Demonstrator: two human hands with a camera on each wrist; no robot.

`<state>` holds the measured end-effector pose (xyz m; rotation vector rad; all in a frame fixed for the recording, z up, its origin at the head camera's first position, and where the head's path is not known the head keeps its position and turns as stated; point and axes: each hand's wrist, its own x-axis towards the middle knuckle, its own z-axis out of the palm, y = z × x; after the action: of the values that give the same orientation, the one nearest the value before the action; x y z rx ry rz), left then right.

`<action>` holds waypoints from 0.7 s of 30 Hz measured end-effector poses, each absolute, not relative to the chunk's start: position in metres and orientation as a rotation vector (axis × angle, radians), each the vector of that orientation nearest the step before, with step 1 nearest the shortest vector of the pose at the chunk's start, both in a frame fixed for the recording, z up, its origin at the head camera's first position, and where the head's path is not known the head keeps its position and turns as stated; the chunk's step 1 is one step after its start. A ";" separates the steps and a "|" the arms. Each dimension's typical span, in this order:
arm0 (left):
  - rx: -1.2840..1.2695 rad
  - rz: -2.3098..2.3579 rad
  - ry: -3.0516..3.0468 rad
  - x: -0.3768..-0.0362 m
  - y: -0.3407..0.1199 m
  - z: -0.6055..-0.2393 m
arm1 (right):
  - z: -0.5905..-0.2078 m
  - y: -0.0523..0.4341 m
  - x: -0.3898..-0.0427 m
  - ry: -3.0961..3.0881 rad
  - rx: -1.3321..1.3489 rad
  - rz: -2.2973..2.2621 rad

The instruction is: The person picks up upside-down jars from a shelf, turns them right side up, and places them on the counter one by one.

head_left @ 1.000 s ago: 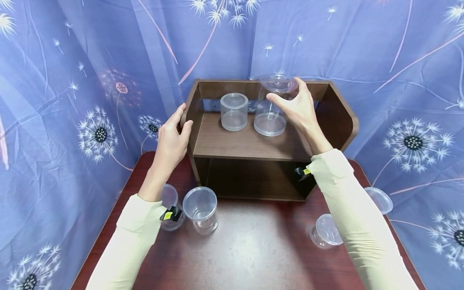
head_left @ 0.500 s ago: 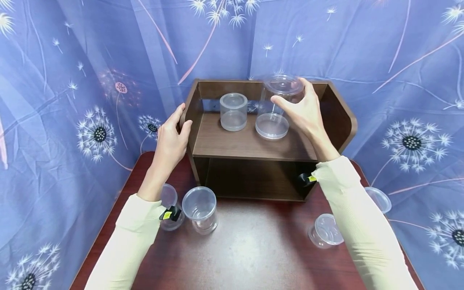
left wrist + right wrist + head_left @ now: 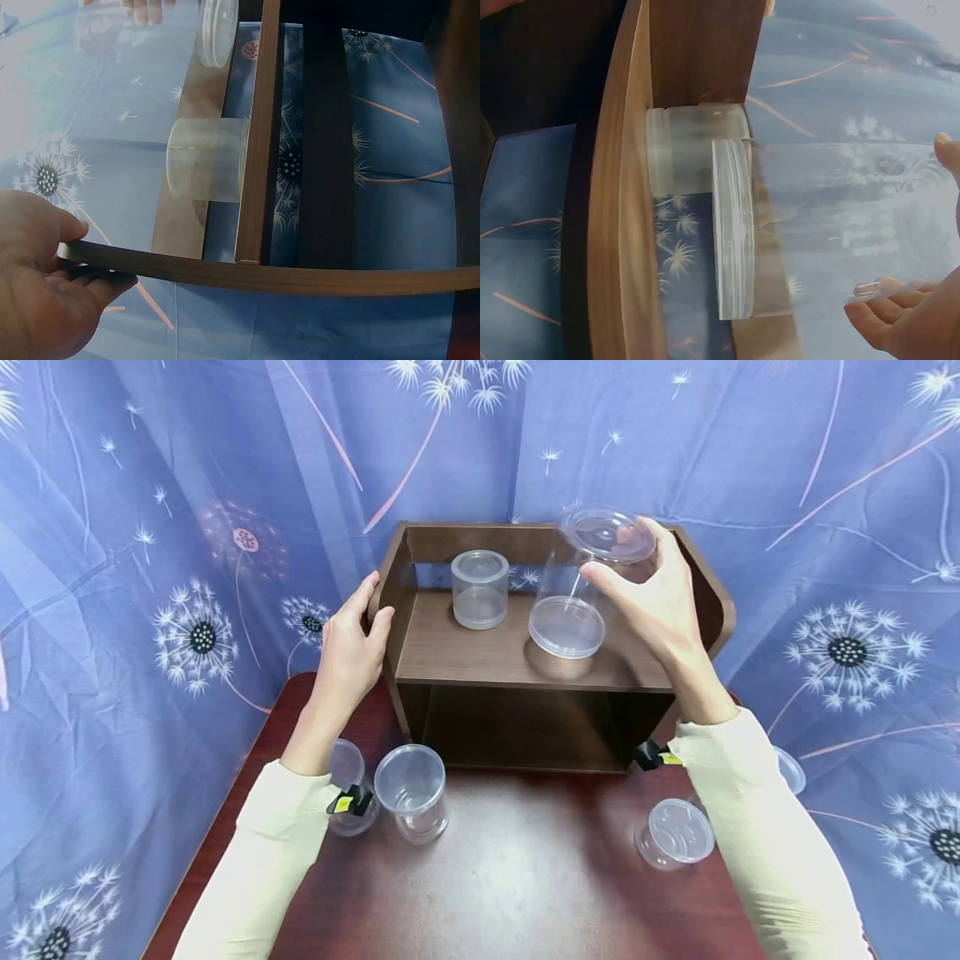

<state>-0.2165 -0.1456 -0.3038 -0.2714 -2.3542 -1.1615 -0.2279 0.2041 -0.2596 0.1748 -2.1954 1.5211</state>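
My right hand [image 3: 624,553] grips a tall clear plastic jar [image 3: 570,602] by its upper end and holds it tilted just above the top board of a brown wooden shelf [image 3: 517,660]. The jar's wide lid end [image 3: 566,628] points down. In the right wrist view the jar [image 3: 810,225] lies between my fingertips [image 3: 877,307] with its lid [image 3: 731,225] close to the board. A shorter clear jar [image 3: 480,589] stands on the board to the left, also visible in the left wrist view [image 3: 206,159]. My left hand [image 3: 377,603] grips the shelf's left side panel [image 3: 300,274].
The shelf stands on a dark red table [image 3: 525,877] with an empty lower compartment. An open clear cup [image 3: 411,789] and another cup [image 3: 348,768] sit by my left forearm. Two clear lidded pieces [image 3: 675,835] [image 3: 789,770] lie by my right forearm. Blue patterned cloth surrounds the table.
My right hand has lifted the tall jar off the shelf board, tilted it and drawn it right and toward me. My left hand has stayed on the side panel.
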 end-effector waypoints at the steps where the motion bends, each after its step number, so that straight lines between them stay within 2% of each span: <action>1: -0.271 -1.162 -2.355 -0.216 -0.146 -0.304 | -0.259 0.205 -0.224 -2.182 0.185 1.535; 21: -0.277 -1.171 -2.357 -0.217 -0.146 -0.303 | -0.261 0.241 -0.141 -1.897 0.377 1.818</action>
<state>-0.2166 -0.1460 -0.3034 -0.2771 -2.3569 -1.1708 -0.1412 0.2410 -0.2615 0.3768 -1.8966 1.8180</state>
